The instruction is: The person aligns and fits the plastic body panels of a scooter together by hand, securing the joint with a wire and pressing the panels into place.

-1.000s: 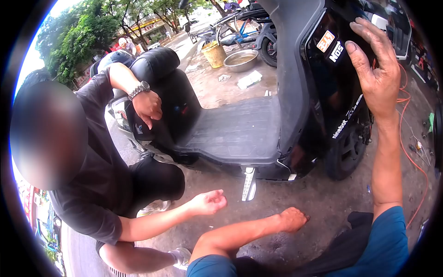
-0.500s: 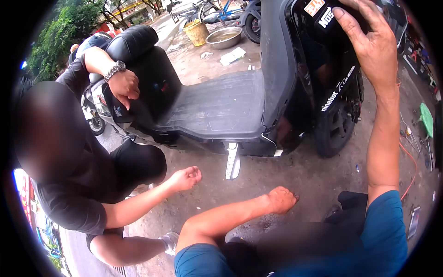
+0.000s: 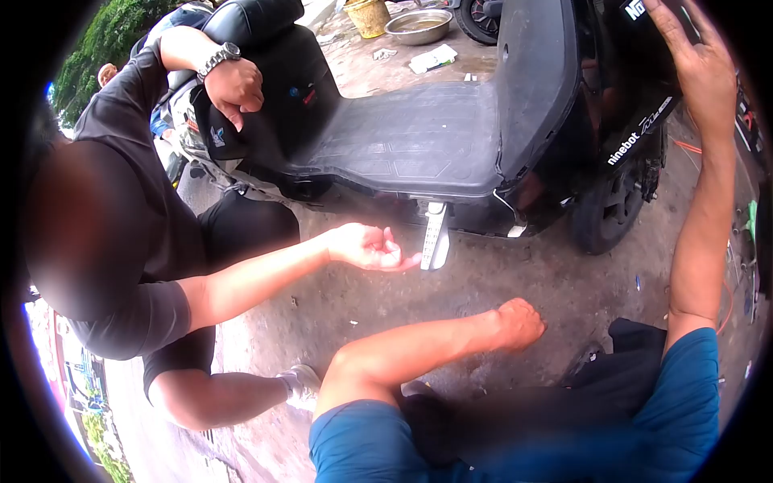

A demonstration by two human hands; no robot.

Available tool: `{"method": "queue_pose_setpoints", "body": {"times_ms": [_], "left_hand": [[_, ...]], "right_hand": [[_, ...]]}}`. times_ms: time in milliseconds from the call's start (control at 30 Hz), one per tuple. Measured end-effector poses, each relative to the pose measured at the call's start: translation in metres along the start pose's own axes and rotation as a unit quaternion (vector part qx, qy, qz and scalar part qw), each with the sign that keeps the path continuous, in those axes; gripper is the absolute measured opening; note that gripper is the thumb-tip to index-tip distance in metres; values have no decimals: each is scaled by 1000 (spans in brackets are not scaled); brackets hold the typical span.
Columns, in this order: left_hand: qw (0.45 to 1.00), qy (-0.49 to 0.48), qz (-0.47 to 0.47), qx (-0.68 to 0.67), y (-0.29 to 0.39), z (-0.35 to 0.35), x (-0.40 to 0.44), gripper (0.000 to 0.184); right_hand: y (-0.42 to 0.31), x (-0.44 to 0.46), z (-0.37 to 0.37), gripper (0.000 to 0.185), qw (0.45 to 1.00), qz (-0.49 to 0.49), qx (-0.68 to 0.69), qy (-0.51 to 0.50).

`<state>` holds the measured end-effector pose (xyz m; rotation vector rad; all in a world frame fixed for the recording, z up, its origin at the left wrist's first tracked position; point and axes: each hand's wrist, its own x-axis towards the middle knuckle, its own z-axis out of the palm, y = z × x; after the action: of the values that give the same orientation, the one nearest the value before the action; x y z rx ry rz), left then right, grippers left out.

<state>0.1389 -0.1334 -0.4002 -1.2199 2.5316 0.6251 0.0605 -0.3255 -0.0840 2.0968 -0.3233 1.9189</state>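
Note:
A black scooter [image 3: 403, 137] with "ninebot" lettering stands across the upper middle. My right hand [image 3: 702, 68], fingers spread, rests against or close to its dark front panel at the upper right; exact contact is unclear. Closed and apart from the scooter, my left hand [image 3: 519, 324] is above the ground at lower centre; whether anything is inside it is hidden. A white footrest [image 3: 436, 235] sticks down from the scooter's side. A co-worker's hand [image 3: 374, 248] points a finger at it, touching or nearly so.
The co-worker [image 3: 121, 217] crouches at the left, the other forearm over the scooter's seat [image 3: 254, 24]. Behind the scooter are a yellow bucket [image 3: 367, 18] and a metal basin [image 3: 419, 27]. An orange cable lies at the far right.
The co-worker's lower hand has moved up and right to the footrest, a finger now extended. The view has shifted. My right hand stays by the front panel; my left remains closed.

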Motion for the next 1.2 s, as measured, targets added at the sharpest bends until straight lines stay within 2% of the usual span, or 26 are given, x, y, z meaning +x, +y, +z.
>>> {"method": "queue_pose_setpoints", "body": {"times_ms": [33,133,233,333,433,567,667,733,767,800,833,933,1067,1167,1200], "left_hand": [[1000,-6,1,2,-2,1,0,37],[999,42,-16,2,-4,7,1,27],[1000,-17,-16,8,-5,-11,-5,35],[1000,-12,-7,10,-6,-16,-7,32],[1000,14,-3,8,-8,-6,-1,29],[1000,11,-6,1,-5,-9,-3,27],[1000,4,-3,4,-3,-11,-6,27],[1000,-8,9,7,-1,-14,-10,30],[1000,-4,9,8,0,-12,-10,30],[1000,1,10,9,2,-8,-9,31],[1000,6,10,9,4,-6,-9,32],[999,16,28,26,11,-3,-10,31],[997,45,63,24,16,4,-5,31],[995,-8,93,41,27,-12,1,33],[994,42,89,43,31,-1,7,30]], "right_hand": [[-1,-2,2,29,1000,6,7,1],[7,2,0,29,1000,-1,-20,-22],[2,9,-1,32,992,-42,-102,-55],[-13,6,0,32,988,-38,-134,-67],[-18,4,8,33,987,-29,-148,-50],[-4,11,7,33,988,-72,-107,-89],[-27,14,13,31,996,12,-56,-71],[-3,7,11,34,991,-26,-107,-72],[27,6,4,39,977,-57,-173,-108],[22,12,5,45,940,-106,-273,-172],[11,8,16,31,997,-26,-53,-44],[-13,0,16,26,999,5,-9,-38],[-4,-1,15,27,999,19,-17,-30],[-3,-3,10,27,999,19,-6,-38],[2,-2,11,26,999,15,3,-35]]}}
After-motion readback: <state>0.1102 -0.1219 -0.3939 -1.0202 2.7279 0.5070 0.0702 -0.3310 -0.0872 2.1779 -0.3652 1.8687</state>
